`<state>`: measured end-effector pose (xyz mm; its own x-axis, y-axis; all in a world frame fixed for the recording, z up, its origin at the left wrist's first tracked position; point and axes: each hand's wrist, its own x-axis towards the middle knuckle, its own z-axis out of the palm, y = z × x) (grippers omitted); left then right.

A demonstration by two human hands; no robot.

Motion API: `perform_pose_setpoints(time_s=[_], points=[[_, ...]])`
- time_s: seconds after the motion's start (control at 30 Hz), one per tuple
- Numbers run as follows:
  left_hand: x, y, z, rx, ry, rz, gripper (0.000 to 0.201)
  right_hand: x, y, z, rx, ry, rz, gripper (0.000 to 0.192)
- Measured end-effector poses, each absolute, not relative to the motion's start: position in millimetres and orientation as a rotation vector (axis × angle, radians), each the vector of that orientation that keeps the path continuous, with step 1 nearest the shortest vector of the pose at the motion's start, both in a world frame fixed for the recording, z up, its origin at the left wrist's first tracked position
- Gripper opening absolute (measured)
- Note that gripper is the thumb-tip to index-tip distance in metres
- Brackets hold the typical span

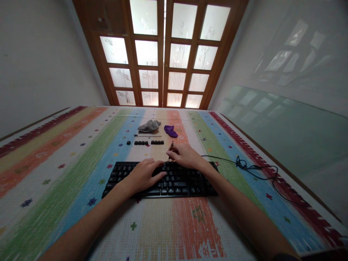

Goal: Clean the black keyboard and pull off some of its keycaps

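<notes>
A black keyboard (168, 190) lies across the striped tablecloth in front of me, several of its keycaps off. My left hand (146, 173) rests palm down on its left and middle keys, thumb and fingers apart, holding nothing. Above the keyboard's top row, my right hand (185, 155) pinches a small, thin, dark-and-gold tool (172, 146). Its tip points down at the top keys; its exact kind is too small to tell. Beyond the keyboard, loose black keycaps (141, 143) sit in a row, with a single keycap (128, 143) apart at the left.
Behind the keycaps lies a thin stick with a dark end (148, 136). Farther back are a crumpled grey cloth (149, 125) and a purple cloth (170, 131). A tangled black cable (244, 165) runs off to the right. Wooden glazed doors (165, 54) stand behind the table.
</notes>
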<state>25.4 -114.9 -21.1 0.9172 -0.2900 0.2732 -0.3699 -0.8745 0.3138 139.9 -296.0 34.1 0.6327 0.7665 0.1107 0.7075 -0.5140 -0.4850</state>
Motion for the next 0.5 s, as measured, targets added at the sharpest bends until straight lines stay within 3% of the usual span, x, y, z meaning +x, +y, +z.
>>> perform_pose_setpoints(time_s=[0.5], points=[[25.2, -117.2, -16.9, 2.736, -0.463, 0.270, 0.032, 136.8, -297.4, 33.9, -2.299, -1.271, 0.148, 0.018]])
